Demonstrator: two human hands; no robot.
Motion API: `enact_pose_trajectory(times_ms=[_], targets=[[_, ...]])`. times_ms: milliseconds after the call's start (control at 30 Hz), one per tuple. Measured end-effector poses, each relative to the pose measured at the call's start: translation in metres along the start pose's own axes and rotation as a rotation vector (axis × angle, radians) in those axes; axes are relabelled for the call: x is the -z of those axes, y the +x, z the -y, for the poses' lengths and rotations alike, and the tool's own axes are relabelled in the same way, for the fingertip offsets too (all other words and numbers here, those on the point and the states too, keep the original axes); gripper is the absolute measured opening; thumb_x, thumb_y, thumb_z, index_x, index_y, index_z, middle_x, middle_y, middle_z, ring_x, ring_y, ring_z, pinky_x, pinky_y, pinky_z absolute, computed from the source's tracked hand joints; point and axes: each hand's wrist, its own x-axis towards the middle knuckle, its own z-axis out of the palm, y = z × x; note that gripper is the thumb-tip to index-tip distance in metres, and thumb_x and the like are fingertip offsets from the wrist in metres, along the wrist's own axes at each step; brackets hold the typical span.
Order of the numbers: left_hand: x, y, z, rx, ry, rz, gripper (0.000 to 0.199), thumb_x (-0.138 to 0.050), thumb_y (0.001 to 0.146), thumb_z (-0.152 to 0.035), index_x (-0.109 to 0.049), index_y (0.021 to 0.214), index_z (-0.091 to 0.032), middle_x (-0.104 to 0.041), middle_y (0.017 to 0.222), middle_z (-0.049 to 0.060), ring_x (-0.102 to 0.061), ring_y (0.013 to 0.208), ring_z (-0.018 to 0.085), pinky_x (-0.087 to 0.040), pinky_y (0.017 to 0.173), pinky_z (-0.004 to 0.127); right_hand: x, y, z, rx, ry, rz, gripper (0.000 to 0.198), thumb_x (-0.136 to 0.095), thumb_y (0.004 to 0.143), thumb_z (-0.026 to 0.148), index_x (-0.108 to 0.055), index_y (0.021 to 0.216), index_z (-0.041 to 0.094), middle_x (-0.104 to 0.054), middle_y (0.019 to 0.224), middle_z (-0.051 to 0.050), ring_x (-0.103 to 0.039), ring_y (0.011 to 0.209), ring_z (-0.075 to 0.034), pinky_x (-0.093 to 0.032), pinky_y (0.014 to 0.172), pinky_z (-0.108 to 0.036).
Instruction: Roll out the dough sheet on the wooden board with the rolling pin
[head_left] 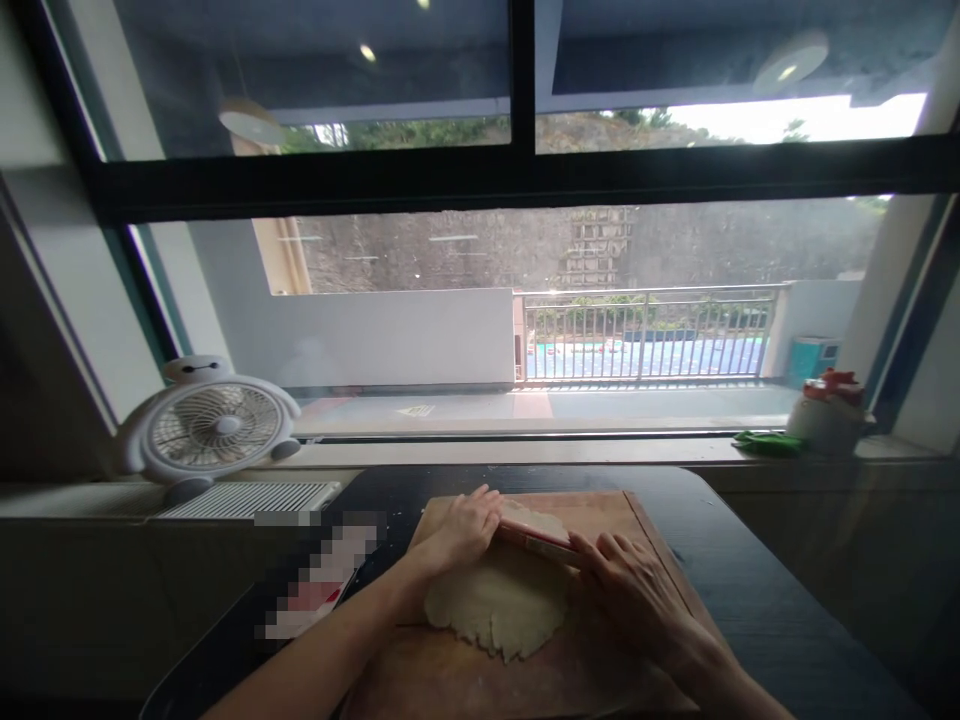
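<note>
A reddish rolling pin (pixel 536 541) lies slantwise across a flat sheet of pale dough (pixel 499 602) with a ragged near edge. My left hand (pixel 471 527) is on the pin's far left end, while my right hand (pixel 624 574) grips its nearer right end. Both hands partly cover the pin's ends. Some of the dough shows beyond the pin, the larger part on my side of it. Under the dough is a wooden board (pixel 604 508).
The board rests on a dark table (pixel 757 575) with rounded corners. Left of my forearm lies a blurred-out pale and red item (pixel 319 590). A white fan (pixel 225 425) stands by the window at left. On the right sill are a jug-like container (pixel 825 420) and a green cloth (pixel 769 443).
</note>
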Motion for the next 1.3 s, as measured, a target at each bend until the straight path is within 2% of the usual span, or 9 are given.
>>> enact_pose_trajectory(times_ms=[100,200,333,467,667,833,967,1167,1300], targets=[[0.001,0.013,-0.007,0.005,0.050,0.065,0.046,-0.017,0.089,-0.031,-0.047,0.122,-0.020,-0.042,0.135,0.007,-0.022,0.131,0.023,-0.016,0.105,0.049,-0.001,-0.001,-0.004,-0.012,0.042,-0.012,0.040,-0.048,0.085,0.031,-0.042,0.125,0.032,-0.058,0.093,-0.003,-0.053,0.084,-0.018,-0.038,0.071,-0.027],[-0.001,0.049,-0.017,0.032,0.058,0.126,0.042,-0.024,0.087,-0.033,-0.052,0.116,-0.019,-0.042,0.134,0.010,-0.022,0.131,0.026,-0.011,0.104,0.053,0.001,0.000,-0.008,-0.046,0.052,-0.002,0.034,-0.045,0.087,0.030,-0.047,0.121,0.030,-0.058,0.090,-0.003,-0.053,0.082,-0.017,-0.038,0.069,-0.026],[-0.009,0.099,-0.021,0.106,0.009,0.162,0.049,-0.024,0.087,-0.041,-0.043,0.125,-0.017,-0.035,0.138,0.014,-0.027,0.129,0.029,-0.017,0.100,0.057,0.003,0.001,-0.014,-0.098,0.049,0.009,0.028,-0.041,0.089,0.032,-0.050,0.115,0.029,-0.057,0.084,-0.002,-0.053,0.075,-0.015,-0.037,0.066,-0.025],[-0.014,0.113,-0.022,0.133,-0.019,0.116,0.053,-0.016,0.089,-0.042,-0.038,0.129,-0.014,-0.035,0.138,0.017,-0.025,0.129,0.029,-0.016,0.101,0.055,0.003,-0.001,-0.016,-0.136,0.035,0.021,0.029,-0.041,0.089,0.028,-0.048,0.117,0.029,-0.057,0.083,-0.002,-0.053,0.077,-0.016,-0.037,0.069,-0.025],[-0.003,0.059,-0.021,0.045,0.006,0.069,0.041,-0.025,0.089,-0.040,-0.053,0.114,-0.024,-0.045,0.133,0.006,-0.028,0.128,0.025,-0.011,0.104,0.053,0.013,-0.010,-0.003,-0.076,0.023,0.040,0.043,-0.046,0.084,0.021,-0.040,0.125,0.031,-0.058,0.089,-0.003,-0.053,0.081,-0.018,-0.037,0.071,-0.028],[0.004,-0.008,-0.012,0.003,0.020,0.005,0.047,-0.017,0.090,-0.037,-0.039,0.129,-0.021,-0.037,0.139,0.006,-0.023,0.131,0.021,-0.014,0.107,0.046,0.010,-0.019,0.008,-0.038,0.061,0.009,0.045,-0.046,0.083,0.020,-0.040,0.126,0.032,-0.058,0.091,-0.003,-0.053,0.082,-0.019,-0.038,0.071,-0.028],[0.005,-0.027,-0.006,-0.063,-0.005,-0.007,0.050,-0.015,0.090,-0.036,-0.037,0.131,-0.018,-0.039,0.137,0.007,-0.026,0.130,0.021,-0.019,0.106,0.043,0.004,-0.020,0.008,-0.031,0.081,0.004,0.042,-0.045,0.085,0.021,-0.041,0.125,0.032,-0.058,0.091,-0.003,-0.052,0.084,-0.019,-0.038,0.072,-0.028],[0.000,0.033,-0.013,0.030,0.043,0.114,0.042,-0.021,0.089,-0.032,-0.051,0.117,-0.023,-0.045,0.132,0.007,-0.030,0.127,0.023,-0.016,0.105,0.049,0.000,-0.013,0.000,-0.073,0.120,0.015,0.033,-0.041,0.088,0.030,-0.046,0.121,0.029,-0.059,0.094,-0.004,-0.053,0.084,-0.019,-0.039,0.072,-0.028],[-0.006,0.083,-0.017,0.086,0.000,0.152,0.045,-0.022,0.088,-0.041,-0.048,0.119,-0.023,-0.043,0.134,0.010,-0.034,0.125,0.029,-0.020,0.098,0.058,0.003,-0.011,-0.004,-0.099,0.110,0.012,0.034,-0.039,0.089,0.027,-0.047,0.122,0.028,-0.060,0.094,-0.004,-0.054,0.085,-0.018,-0.039,0.073,-0.028]])
